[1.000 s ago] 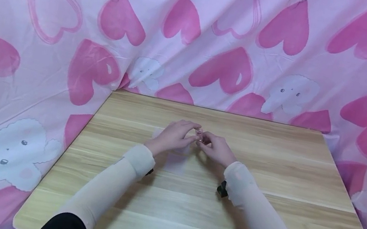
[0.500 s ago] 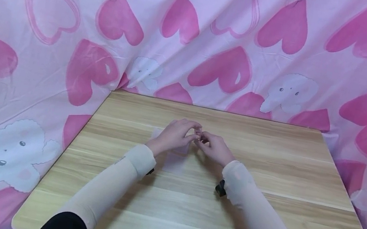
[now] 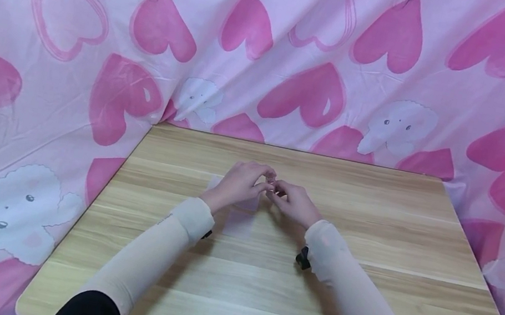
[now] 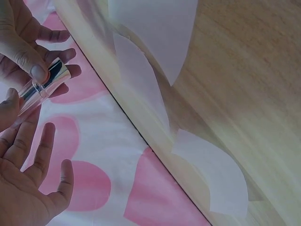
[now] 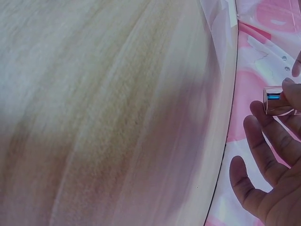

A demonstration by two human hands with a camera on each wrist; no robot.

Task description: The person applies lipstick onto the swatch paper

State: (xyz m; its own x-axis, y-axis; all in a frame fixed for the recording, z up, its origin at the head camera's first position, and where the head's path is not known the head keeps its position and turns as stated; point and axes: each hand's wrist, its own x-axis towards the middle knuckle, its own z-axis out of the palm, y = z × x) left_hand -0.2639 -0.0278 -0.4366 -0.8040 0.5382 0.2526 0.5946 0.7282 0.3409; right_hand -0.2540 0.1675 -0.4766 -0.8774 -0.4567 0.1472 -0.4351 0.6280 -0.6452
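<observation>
A small shiny tube [image 4: 47, 84], rose-gold and clear with a mirror-like finish, is held between the two hands above the table's far half. My left hand [image 3: 237, 185] pinches one end with thumb and finger. The remaining fingers of that left hand [image 4: 28, 174] spread outward in the left wrist view. At the tube's other end, my right hand [image 3: 296, 203] pinches the shiny part. In the right wrist view the shiny end [image 5: 277, 101] shows above the spread lower fingers of the right hand [image 5: 263, 174]. Fingers cover much of the tube.
Pale, see-through sheets [image 3: 239, 224] lie on the wooden table [image 3: 227, 299] under and beside the left hand. One curved white piece [image 4: 216, 172] shows in the left wrist view. A pink heart-patterned curtain [image 3: 304, 93] hangs behind the table's far edge.
Both hands keep their hold on the tube in nearly the same spot. The tube shows a little less between the fingers than a second ago. The head view has shifted slightly.
</observation>
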